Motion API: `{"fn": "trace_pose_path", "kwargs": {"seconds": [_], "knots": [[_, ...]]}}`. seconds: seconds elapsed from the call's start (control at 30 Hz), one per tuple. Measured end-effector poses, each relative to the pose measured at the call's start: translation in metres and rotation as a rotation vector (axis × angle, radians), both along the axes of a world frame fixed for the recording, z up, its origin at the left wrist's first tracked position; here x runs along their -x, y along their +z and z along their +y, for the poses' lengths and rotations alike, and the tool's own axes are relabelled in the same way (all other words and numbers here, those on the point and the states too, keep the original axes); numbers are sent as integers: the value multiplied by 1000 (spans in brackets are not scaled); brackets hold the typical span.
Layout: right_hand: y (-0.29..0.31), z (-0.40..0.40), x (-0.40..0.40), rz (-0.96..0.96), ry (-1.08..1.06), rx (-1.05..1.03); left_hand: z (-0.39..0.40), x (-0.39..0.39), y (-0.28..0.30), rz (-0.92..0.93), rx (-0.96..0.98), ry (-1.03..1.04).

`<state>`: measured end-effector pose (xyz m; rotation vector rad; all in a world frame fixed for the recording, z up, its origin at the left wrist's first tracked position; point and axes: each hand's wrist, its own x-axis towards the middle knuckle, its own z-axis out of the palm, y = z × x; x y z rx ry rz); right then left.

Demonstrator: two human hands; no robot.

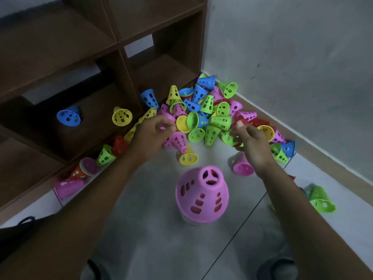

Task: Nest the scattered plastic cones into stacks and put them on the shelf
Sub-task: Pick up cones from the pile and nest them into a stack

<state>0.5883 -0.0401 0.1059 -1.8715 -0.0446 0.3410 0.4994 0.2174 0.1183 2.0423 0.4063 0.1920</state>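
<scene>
Several pink, green, blue, yellow and red perforated cones lie in a pile [203, 110] on the floor in the corner beside the brown shelf [121, 57]. My left hand [153, 134] reaches into the pile's left edge, its fingers curled on a pink cone [167, 116]. My right hand [252, 144] grips a green cone [227, 139] at the pile's right side, thumb raised. An upright stack topped by a pink cone [201, 195] stands on the floor between my forearms. A blue cone [68, 116] and a yellow cone [122, 116] lie in the shelf's lower compartment.
Loose cones lie around: a green one [321, 199] at the right, a pink one [243, 167], a yellow one [188, 157]. A short nested stack [84, 168] lies on its side by the shelf base. The grey wall [302, 77] closes the right side. A black strap [24, 221] lies lower left.
</scene>
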Motion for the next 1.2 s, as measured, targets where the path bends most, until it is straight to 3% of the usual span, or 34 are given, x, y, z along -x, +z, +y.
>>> {"fn": "trace_pose_path", "kwargs": {"seconds": [0.37,0.5,0.73,1.2], "knots": [[-59,17,-62,-59,109,196,2,-59,-44,96,-170,-126],[-83,13,-79,-27,140,278,-7,-75,-55,71,-146,-215],[-109,13,-88,-49,205,421,-17,-101,-76,188,-199,-281],[-142,48,-111,17,358,562,-18,-129,-114,317,-124,-235]]}}
